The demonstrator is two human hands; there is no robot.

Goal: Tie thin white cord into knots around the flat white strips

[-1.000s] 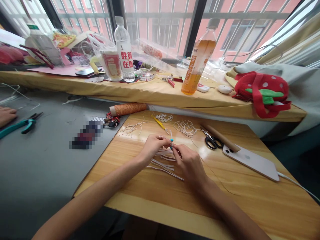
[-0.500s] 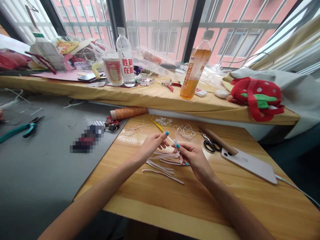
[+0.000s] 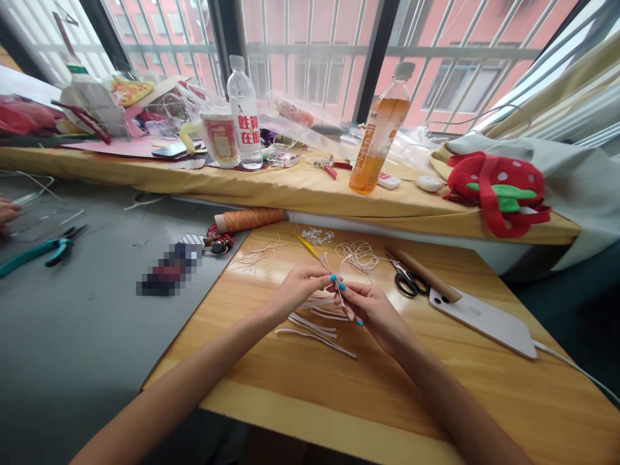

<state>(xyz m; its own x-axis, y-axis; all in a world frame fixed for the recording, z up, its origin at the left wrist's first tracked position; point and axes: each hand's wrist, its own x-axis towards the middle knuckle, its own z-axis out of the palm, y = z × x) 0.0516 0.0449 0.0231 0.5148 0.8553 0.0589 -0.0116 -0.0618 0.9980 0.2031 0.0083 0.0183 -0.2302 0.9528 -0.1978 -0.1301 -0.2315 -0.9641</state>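
Observation:
Over the wooden board, my left hand [image 3: 301, 290] and my right hand [image 3: 372, 307] meet at the fingertips. Between them is a small bundle of white cord [image 3: 340, 292], with ends sticking up and hanging down. My right thumb and fingers pinch the bundle; my left thumb and forefinger close on it from the other side, partly hiding it. Below the hands lie several cut white cords [image 3: 314, 342]. Just behind them are a yellow tool [image 3: 306, 244] with a slim tip, a loose coil of thin cord [image 3: 359, 256] and a pile of small white rings [image 3: 317, 236].
Black-handled scissors [image 3: 407, 283], a brown stick [image 3: 426, 276] and a white phone [image 3: 484, 323] lie right on the board [image 3: 242, 381]. An orange thread spool [image 3: 252, 219] rests behind. Teal pliers [image 3: 43, 252] and another person's hand [image 3: 7, 213] are far left. Bottles [image 3: 380, 142] stand on the ledge.
My left hand has moved right and slightly down, its thumb and forefinger now closed at the cord bundle. My right hand has stayed nearly still. The other person's hand shows more at the left edge.

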